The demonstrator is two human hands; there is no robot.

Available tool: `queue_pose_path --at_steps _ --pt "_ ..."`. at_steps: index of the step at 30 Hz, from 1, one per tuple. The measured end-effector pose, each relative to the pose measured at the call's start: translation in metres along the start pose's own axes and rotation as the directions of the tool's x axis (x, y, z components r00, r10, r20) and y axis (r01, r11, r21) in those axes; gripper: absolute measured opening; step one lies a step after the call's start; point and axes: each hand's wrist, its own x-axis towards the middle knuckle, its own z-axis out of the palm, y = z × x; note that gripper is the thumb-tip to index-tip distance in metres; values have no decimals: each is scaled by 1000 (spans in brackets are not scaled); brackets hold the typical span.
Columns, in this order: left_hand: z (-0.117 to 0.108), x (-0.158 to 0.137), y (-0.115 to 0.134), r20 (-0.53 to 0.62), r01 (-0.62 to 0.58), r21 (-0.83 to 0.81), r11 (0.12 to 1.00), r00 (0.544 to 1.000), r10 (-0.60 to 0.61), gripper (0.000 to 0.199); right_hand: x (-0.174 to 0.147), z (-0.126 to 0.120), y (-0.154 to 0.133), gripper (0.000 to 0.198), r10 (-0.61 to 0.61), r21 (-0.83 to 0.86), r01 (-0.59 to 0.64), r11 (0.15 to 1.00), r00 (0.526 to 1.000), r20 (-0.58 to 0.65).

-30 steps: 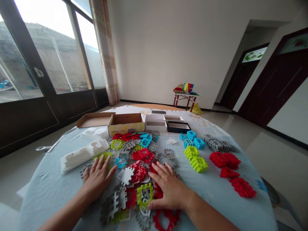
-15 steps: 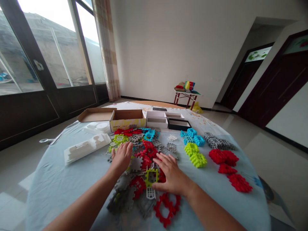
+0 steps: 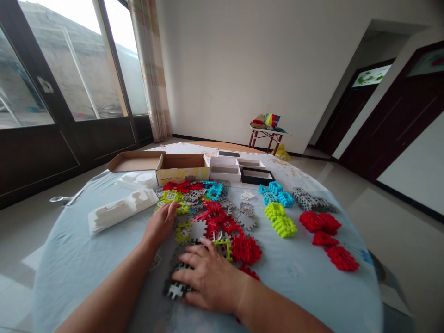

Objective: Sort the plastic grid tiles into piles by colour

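Note:
My right hand (image 3: 210, 276) lies with spread fingers over grey interlocking plastic tiles (image 3: 176, 290) at the near end of the pile, palm down. Its fingertips touch them. At the pile's left edge is my left hand (image 3: 160, 225), fingers stretched forward beside lime-green tiles (image 3: 182, 209); whatever lies under it is hidden. Between and beyond the hands are loose red tiles (image 3: 214, 210) and a flat grey tile (image 3: 199, 230). A stack of red tiles (image 3: 247, 249) sits just right of my right hand. A small white lattice piece (image 3: 156, 262) rests by my left forearm.
Sorted stacks stand to the right: blue tiles (image 3: 276, 194), lime tiles (image 3: 284, 226), grey tiles (image 3: 312, 201) and red tiles (image 3: 321, 223). Behind the pile are an open cardboard box (image 3: 182, 175), white trays (image 3: 225, 173) and a black tray (image 3: 257, 176). White packaging (image 3: 123, 210) lies left.
My right hand has moved left and nearer, from the pile's right side onto the grey tiles. My left hand has shifted slightly left. Red tiles now sit stacked at the pile's right side.

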Motion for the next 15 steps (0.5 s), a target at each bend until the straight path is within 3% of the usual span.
queue_pose_path --at_steps 9,15 --pt "3 -1 2 74 -151 49 987 986 147 49 -39 -19 33 38 268 22 -267 963 961 -62" --pt "8 2 -1 112 -214 132 968 973 200 50 -62 -30 51 48 323 148 -307 940 941 -97"
